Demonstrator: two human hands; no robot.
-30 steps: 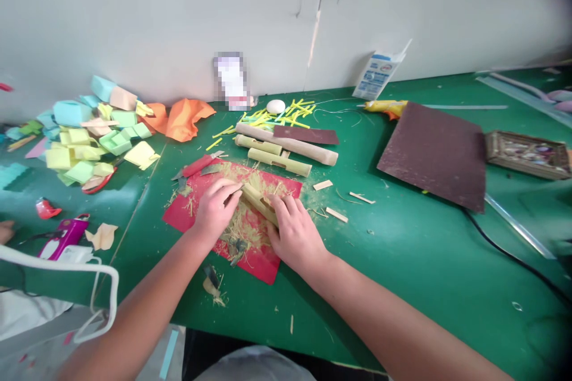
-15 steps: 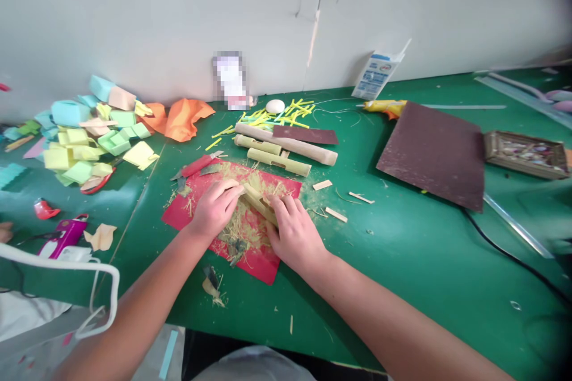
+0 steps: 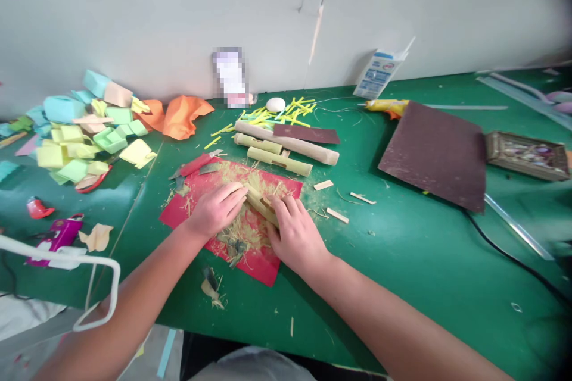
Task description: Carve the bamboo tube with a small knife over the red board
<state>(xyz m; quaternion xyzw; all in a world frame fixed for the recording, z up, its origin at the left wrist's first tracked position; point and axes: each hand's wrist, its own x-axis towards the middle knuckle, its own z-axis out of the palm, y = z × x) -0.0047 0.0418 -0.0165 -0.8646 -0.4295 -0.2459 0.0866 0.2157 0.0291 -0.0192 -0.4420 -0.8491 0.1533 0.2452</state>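
My right hand [image 3: 295, 234] is closed round a short bamboo piece [image 3: 258, 200] and holds it down on a red mat [image 3: 268, 262] strewn with straw-like shavings. My left hand [image 3: 217, 209] has its fingers pressed together against the far end of that piece; whether it holds a tool there is hidden. A red-handled knife [image 3: 196, 164] lies at the mat's far left corner. Three longer bamboo sticks [image 3: 279, 161] lie side by side just beyond the mat.
Folded coloured paper pieces [image 3: 84, 131] and orange paper [image 3: 181, 116] are heaped at the left. A brown sandpaper sheet [image 3: 435, 155], a yellow glue gun [image 3: 384, 106] and a small framed tray [image 3: 527, 155] lie at the right. A black cable [image 3: 504, 250] crosses the green table [image 3: 402, 262].
My left hand has slid a little to the right along the bamboo piece. The view has shifted slightly. My right hand stays where it was.
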